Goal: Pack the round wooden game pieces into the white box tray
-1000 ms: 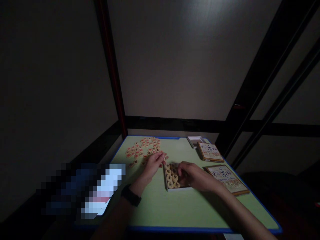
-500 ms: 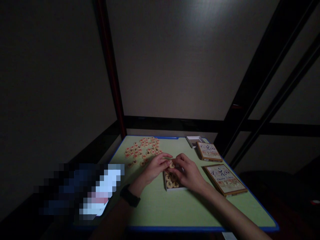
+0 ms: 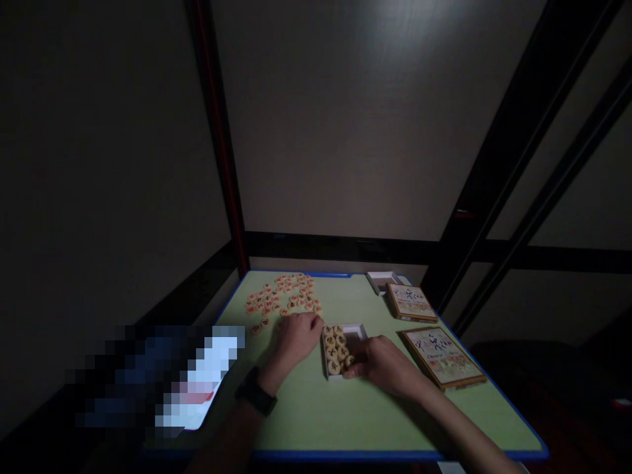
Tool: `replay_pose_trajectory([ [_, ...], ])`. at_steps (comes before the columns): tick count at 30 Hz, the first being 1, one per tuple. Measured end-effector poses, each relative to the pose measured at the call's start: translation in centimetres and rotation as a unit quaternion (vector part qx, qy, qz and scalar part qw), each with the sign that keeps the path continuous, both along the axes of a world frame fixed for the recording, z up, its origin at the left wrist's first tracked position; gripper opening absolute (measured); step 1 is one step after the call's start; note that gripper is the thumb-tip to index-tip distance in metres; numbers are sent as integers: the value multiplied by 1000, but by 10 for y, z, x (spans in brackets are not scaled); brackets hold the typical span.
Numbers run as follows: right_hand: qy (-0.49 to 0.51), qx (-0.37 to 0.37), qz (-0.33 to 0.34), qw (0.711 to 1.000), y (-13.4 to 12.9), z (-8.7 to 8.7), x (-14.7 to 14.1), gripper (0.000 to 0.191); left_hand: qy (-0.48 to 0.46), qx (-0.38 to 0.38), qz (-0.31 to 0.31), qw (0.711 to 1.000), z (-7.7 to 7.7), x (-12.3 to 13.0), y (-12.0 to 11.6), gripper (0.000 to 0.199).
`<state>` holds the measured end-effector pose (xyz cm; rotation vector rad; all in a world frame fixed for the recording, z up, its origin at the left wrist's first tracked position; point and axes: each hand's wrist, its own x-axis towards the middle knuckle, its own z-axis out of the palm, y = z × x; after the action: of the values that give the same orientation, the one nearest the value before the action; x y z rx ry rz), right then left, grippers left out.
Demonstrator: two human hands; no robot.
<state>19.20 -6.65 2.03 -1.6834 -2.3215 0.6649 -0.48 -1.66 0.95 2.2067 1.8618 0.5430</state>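
A white open box [image 3: 353, 328] on the table holds round Chinese chess pieces [image 3: 334, 367] with black characters, lined up in columns along its left side. My right hand [image 3: 384, 363] reaches in over the box's right wall, fingers closed on a Chinese chess piece [image 3: 349, 361] at the near end. Just left of the box, my left hand [image 3: 297, 337] is curled, palm down, its fingertips beside the loose pieces; what they hold, if anything, is hidden. A dark watch [image 3: 255, 391] is on my left wrist.
Loose red and black pieces [image 3: 269, 299] spread over the table's far left. Two patterned game boxes [image 3: 444, 355] [image 3: 411, 301] lie at the right, with another white open box [image 3: 382, 276] behind. A blurred-out bright screen [image 3: 207, 382] sits at the left edge. The table [image 3: 316, 421] has a blue rim.
My hands were together over the box with a piece between them. My left hand has moved left towards the loose pieces; my right has lowered to the box's near end.
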Motion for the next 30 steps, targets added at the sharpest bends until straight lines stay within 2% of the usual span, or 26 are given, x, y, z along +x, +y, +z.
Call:
replay_pose_trajectory([
  [4, 45, -15, -4, 999, 0, 0, 0, 10, 4, -8, -8, 1000, 1, 1, -1, 36],
  [10, 66, 2, -24, 998, -2, 0, -2, 27, 20, -21, -31, 999, -3, 3, -2, 36],
  [17, 74, 16, 4, 997, 2, -10, -4, 25, 6, -22, -57, 998, -10, 4, -2, 35],
  [23, 80, 29, -2, 996, 2, -5, 2, 21, 0, -10, -51, 999, -9, 3, -2, 34],
  [27, 107, 87, -35, 990, 9, -6, 9, 18, -29, 17, -40, 999, -3, 2, -3, 32],
  [30, 107, 154, -86, 978, 17, -16, 14, 23, -94, 77, -47, 991, 6, 2, -6, 31],
])
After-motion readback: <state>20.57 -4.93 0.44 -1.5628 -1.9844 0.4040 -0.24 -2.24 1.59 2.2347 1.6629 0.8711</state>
